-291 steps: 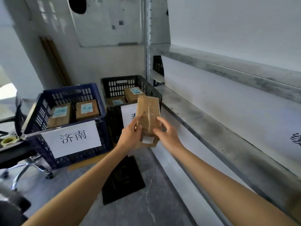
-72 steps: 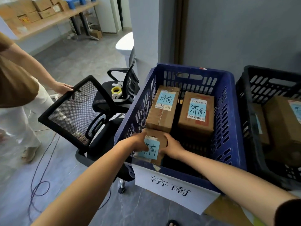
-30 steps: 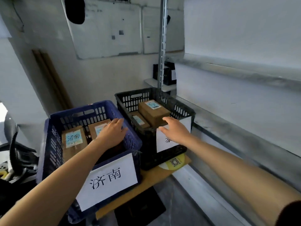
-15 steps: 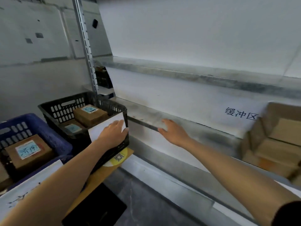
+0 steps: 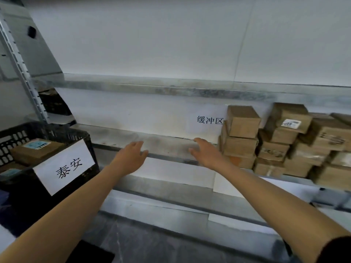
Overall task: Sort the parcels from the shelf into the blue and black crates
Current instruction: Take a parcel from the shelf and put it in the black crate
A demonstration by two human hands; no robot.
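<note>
Both empty, right grip (image 5: 206, 155) nearer parcels (image 5: 243, 122)

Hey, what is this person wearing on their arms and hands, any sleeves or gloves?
No gloves, rings or watch show on the left hand or the right hand. Both forearms are uncovered. The only clothing in view is a dark sleeve on the right arm.

Brown cardboard parcels (image 5: 243, 122); black lattice plastic crate (image 5: 17, 133), white paper sign (image 5: 64, 166) with black characters; grey mottled metal shelf (image 5: 167, 143).
</note>
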